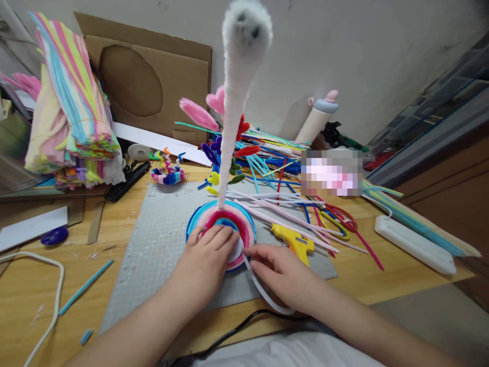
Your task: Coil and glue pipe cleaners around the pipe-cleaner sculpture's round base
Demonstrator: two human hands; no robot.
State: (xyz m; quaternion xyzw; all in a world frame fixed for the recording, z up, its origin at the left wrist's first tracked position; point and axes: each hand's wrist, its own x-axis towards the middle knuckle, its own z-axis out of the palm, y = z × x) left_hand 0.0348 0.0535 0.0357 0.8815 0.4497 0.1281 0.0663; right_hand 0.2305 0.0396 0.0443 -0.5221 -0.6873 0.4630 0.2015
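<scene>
The left hand (210,260) covers the striped disc (196,219), grip unclear; the right hand (280,270) pinches a white strip (262,293) — likely soft (and kinkable), best held near the disc.

Smooth wood grain across the bench (367,265); matt brown cardboard (183,76) far left; glossy yellow plastic on the glue gun (296,241); fuzzy white stem (232,122).

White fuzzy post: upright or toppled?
Upright. The post rises from the striped disc, its rounded end at the top, well above the grey mat.
</scene>
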